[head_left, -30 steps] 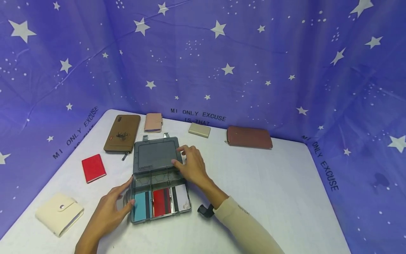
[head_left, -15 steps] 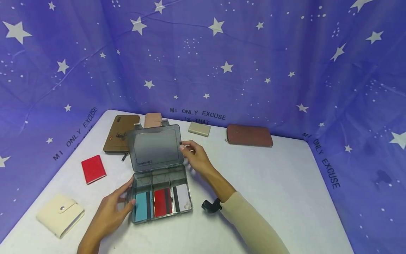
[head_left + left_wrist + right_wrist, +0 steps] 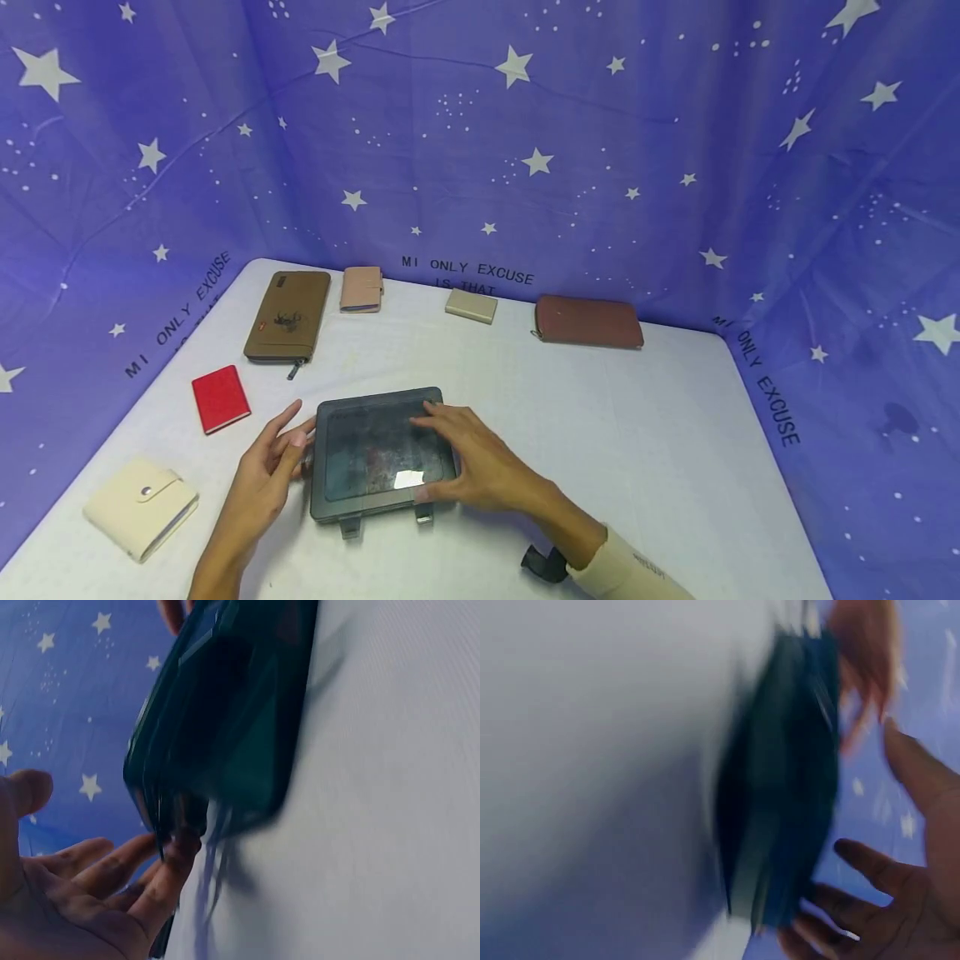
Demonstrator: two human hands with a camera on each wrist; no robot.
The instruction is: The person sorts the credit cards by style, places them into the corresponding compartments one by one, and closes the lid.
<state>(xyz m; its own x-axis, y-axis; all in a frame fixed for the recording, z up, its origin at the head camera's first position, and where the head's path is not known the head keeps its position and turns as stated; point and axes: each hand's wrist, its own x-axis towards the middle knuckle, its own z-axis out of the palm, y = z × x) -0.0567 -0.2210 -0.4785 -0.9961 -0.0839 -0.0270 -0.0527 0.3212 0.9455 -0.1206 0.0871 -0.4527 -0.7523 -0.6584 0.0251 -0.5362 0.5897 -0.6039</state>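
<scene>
A dark translucent plastic case (image 3: pixel 371 446) lies on the white table, its lid down over the base. Two clear latches (image 3: pixel 350 527) stick out from its front edge. My right hand (image 3: pixel 491 467) spreads over the case's right end, with fingertips and thumb at the lid. My left hand (image 3: pixel 262 475) is beside the left end, its fingers loosely extended. In the left wrist view, a fingertip of that hand (image 3: pixel 97 892) meets the end of the case (image 3: pixel 232 727). The right wrist view is blurred; fingers (image 3: pixel 862 866) show close to the case there. The lid hides most of the contents.
A cream snap wallet (image 3: pixel 138 508) and a red booklet (image 3: pixel 221 400) lie to the left. Along the back are a brown zip wallet (image 3: pixel 288 317), a pink card holder (image 3: pixel 362 289), a beige case (image 3: pixel 471 306) and a reddish-brown wallet (image 3: pixel 588 322). A starry curtain (image 3: pixel 600 150) surrounds the table.
The lid, laid back and then raised, has swung toward me onto the base, covering the coloured cards. My right hand came forward with it. My left fingers have loosened from the left end.
</scene>
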